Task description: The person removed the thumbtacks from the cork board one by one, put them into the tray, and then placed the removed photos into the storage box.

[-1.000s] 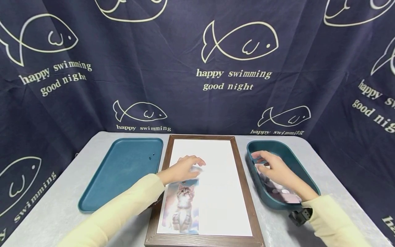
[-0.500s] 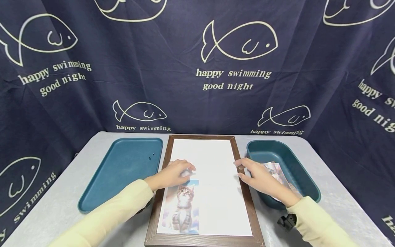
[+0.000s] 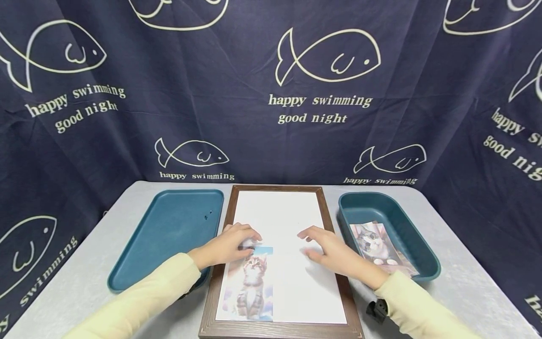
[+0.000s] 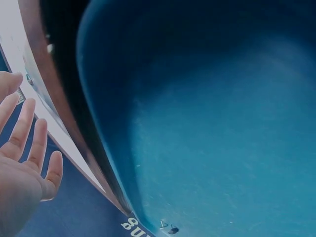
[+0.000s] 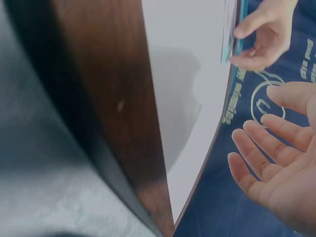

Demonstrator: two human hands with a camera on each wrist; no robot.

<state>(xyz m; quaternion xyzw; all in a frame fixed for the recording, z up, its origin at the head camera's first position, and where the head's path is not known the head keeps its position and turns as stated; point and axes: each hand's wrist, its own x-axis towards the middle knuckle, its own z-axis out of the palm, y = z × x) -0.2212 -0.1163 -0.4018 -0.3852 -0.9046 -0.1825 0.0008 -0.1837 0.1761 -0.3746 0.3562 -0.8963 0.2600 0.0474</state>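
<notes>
A brown-framed white board (image 3: pixel 311 301) lies in the middle of the table. On its lower left part is a tall kitten picture (image 3: pixel 251 287). My left hand (image 3: pixel 228 244) is over the picture's top end and the frame's left side, its fingers loosely bent; in the left wrist view this hand (image 4: pixel 24 153) shows an uncovered palm. My right hand (image 3: pixel 332 249) hovers over the board's right half, holding nothing. Its relaxed, spread fingers (image 5: pixel 274 143) show in the right wrist view. Another picture, of a grey-and-white cat (image 3: pixel 377 245), lies in the teal bin (image 3: pixel 417 240).
A flat teal tray (image 3: pixel 169 235) sits left of the frame, with small dark specks (image 3: pixel 207 215) near its upper right corner. The deep bin stands close to the frame's right side. A dark blue curtain (image 3: pixel 254 155) with fish drawings hangs behind the table.
My right hand has come out of the bin and moved left over the board, uncovering the cat picture there. My left hand has drifted slightly left and down.
</notes>
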